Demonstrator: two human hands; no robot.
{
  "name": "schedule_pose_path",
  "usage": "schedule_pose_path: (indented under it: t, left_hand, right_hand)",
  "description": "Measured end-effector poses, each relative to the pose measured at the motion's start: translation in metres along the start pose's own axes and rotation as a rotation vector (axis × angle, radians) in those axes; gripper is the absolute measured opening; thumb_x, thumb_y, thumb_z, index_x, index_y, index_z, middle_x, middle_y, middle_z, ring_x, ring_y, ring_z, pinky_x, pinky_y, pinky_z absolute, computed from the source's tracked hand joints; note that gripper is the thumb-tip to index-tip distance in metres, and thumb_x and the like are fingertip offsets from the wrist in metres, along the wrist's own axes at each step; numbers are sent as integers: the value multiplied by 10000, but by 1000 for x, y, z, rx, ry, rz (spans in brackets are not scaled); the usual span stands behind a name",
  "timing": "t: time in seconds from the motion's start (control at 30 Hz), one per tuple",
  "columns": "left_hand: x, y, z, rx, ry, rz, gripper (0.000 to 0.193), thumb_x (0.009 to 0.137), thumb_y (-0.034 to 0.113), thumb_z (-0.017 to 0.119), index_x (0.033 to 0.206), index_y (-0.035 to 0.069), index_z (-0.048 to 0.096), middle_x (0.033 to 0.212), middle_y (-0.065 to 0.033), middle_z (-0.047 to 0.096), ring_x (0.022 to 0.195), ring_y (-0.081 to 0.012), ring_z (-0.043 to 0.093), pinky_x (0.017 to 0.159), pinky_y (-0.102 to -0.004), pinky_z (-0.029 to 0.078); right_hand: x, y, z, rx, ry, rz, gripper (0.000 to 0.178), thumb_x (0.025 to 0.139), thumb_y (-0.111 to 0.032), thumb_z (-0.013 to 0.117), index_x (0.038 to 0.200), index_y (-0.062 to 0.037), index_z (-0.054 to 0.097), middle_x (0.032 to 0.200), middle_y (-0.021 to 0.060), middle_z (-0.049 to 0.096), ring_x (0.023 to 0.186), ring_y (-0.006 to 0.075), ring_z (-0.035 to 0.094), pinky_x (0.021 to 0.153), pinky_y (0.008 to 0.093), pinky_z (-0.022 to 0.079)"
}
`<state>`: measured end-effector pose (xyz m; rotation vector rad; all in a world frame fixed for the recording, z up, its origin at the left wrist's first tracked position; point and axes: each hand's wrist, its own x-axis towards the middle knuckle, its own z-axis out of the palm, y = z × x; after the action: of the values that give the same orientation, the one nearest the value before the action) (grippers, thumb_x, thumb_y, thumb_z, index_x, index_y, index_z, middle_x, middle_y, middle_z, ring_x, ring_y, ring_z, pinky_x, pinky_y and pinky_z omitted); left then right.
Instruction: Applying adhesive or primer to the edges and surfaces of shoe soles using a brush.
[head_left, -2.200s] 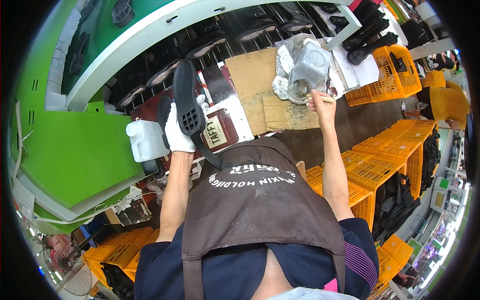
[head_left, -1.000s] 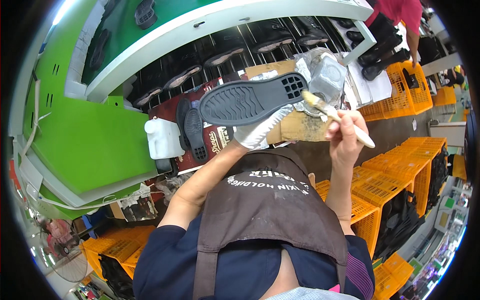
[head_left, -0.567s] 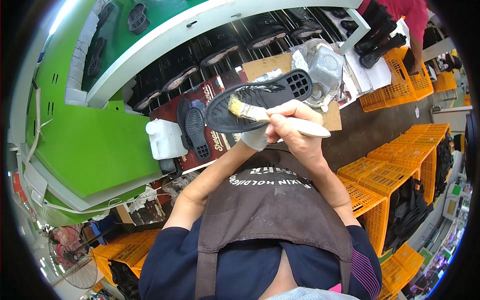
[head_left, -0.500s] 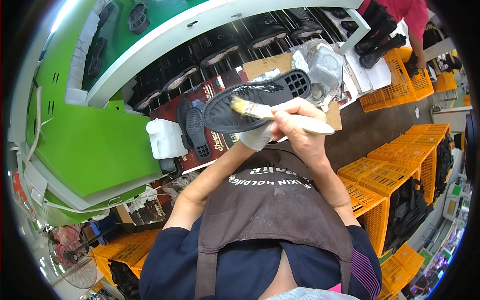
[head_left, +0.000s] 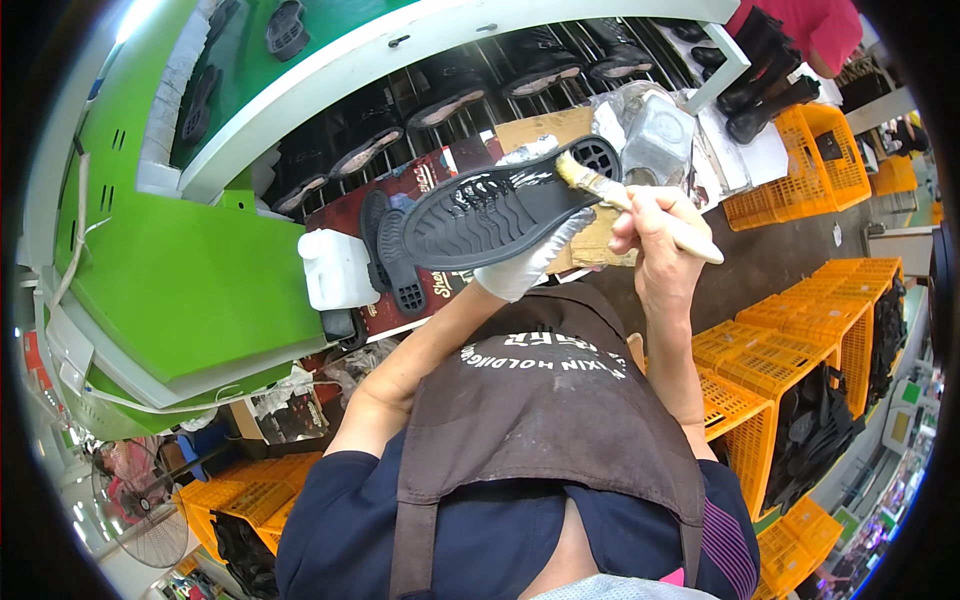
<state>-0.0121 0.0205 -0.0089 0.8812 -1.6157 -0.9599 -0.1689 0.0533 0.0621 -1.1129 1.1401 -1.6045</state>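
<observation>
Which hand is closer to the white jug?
The left. The gloved left hand, under the big black shoe sole, is some way right of the white jug; the right hand, holding the brush, is farther right.

Apron: white print on the front, two rows. Upper row = larger blocky characters, squashed by viewing angle at the fold. Lower row = Latin capitals in a curve, left end bending away with the cloth. Dark red cardboard: pale script-style lettering in two spots, one above the large black sole, one below it; the sole cuts into the lower one. Dark carton, lower left: any print too small and blurred to read.
</observation>
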Motion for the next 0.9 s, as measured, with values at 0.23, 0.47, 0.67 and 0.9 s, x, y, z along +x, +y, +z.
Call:
schedule_pose_path:
  t: [0.23, 0.47, 0.67, 0.9]
  left_hand:
    - [-2, -8, 10, -996, -344, -443, 252, 901, 215, 538, 693, 77, 509, 607, 7, 476, 533, -95, 459, 476, -225, 366]
    - [-25, -56, 16, -1500, -350, -586, 426, 877, 322, 540, 515, 134, 416, 438, 27, 378, 318, -80, 338, 310, -202, 259]
    - [-9, -30, 7, -978, -341, -456, 249, 818, 158, 634, 682, 105, 433, 625, 33, 439, 527, -55, 403, 481, -185, 351]
    - [9, 5, -43, -233, -752, -467, 435, 765, 114, 702, 1145, 32, 506, 1037, -28, 559, 904, -89, 514, 763, -248, 460]
  right_hand:
    - [-14, -4, 35, 56, -155, 46, 152, 883, -115, 586, 890, 37, 587, 641, 81, 606, 500, 107, 563, 472, 198, 469]
    - [-15, -6, 53, 41, -330, -30, 107, 886, -72, 571, 880, 35, 576, 664, 84, 616, 519, 102, 573, 493, 209, 485]
    - [4, -9, 42, -92, -391, -122, 106, 876, -58, 582, 909, 44, 587, 674, 73, 616, 533, 103, 579, 500, 209, 487]
    - [56, -1, 13, -90, -400, 7, 140, 874, -86, 592, 925, 43, 606, 672, 68, 605, 546, 96, 574, 496, 191, 472]
